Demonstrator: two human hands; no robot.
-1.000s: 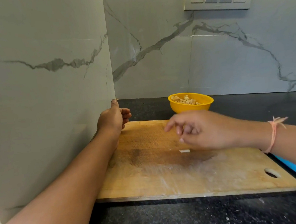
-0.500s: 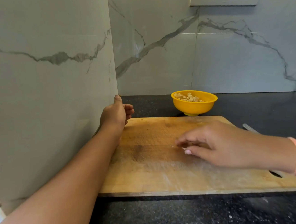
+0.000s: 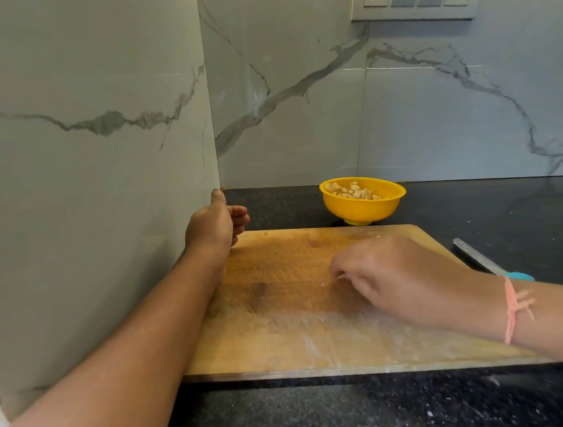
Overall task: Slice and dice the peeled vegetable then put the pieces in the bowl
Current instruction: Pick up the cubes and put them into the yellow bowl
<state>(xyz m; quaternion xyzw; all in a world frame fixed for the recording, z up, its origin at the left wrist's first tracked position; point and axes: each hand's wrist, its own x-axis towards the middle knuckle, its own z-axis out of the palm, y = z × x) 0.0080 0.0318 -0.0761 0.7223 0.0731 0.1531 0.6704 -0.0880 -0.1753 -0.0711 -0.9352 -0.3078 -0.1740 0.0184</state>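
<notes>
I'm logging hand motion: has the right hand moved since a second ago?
Yes. The right hand has dropped from just in front of the yellow bowl to the cutting board's middle, nearer the person.

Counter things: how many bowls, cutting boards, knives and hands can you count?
Bowls: 1, the yellow bowl
Cutting boards: 1, the wooden cutting board
Knives: 1, the knife right of the board
Hands: 2, the left hand and the right hand
Total: 5

Soft, even light, wide-angle bending at edges, right hand (image 3: 393, 278) slightly blurred
</notes>
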